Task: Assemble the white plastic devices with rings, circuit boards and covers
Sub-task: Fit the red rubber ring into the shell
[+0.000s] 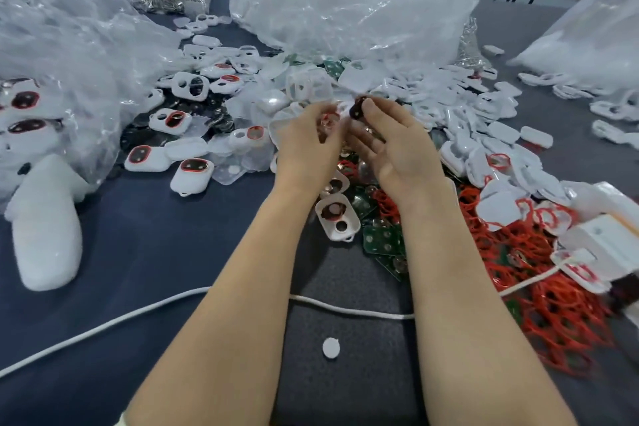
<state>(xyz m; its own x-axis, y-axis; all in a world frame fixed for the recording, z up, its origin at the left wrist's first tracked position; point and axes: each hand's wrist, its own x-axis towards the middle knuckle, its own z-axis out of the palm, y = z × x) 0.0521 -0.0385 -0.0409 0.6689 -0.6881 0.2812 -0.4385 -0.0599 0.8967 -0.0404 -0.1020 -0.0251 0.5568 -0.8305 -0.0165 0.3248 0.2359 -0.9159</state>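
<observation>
Both hands meet above the middle of the table. My left hand [307, 138] grips a white plastic shell with a red ring [328, 119], mostly hidden by its fingers. My right hand [394, 138] pinches a small dark round part [358, 109] between thumb and fingertip, right beside the shell. Below the hands lies an open white shell [337, 218] with two round holes. Green circuit boards [382, 239] lie next to it. Red rings [553, 308] are heaped at the right. White covers [498, 207] lie among them.
Assembled white devices [192, 173] lie at the left by crumpled clear plastic bags [69, 55]. More bags [345, 7] stand at the back. A white cord [103, 325] crosses the dark table. A white disc [331, 348] lies near me. A white foam piece [45, 225] sits far left.
</observation>
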